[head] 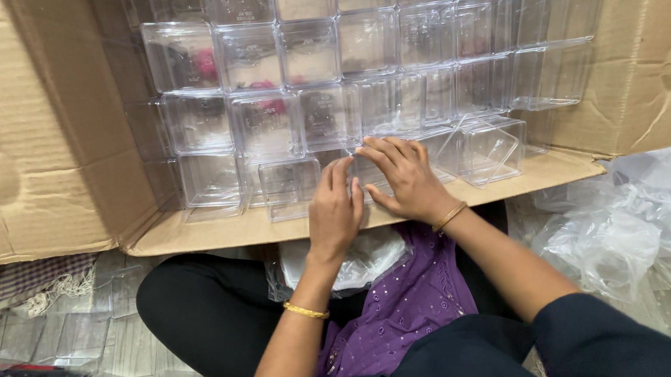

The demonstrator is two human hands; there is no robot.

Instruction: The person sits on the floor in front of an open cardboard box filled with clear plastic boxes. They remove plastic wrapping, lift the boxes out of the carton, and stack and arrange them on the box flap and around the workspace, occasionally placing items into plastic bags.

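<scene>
A big cardboard carton (44, 154) lies on its side, open toward me, packed with rows of clear plastic boxes (308, 52). My left hand (335, 207) and my right hand (402, 175) both rest on one clear box (368, 172) in the bottom row, fingers pressed against its front and sides. Another clear box (490, 150) sits tilted just to the right of my right hand. A further clear box (287, 186) stands just left of my left hand on the carton's lower flap (203, 234).
Crumpled clear plastic bags (619, 223) lie on the floor at the right. A plastic bag (368, 258) rests in my lap. Flat clear plastic pieces (73, 331) and a checked cloth (34, 281) lie at the lower left.
</scene>
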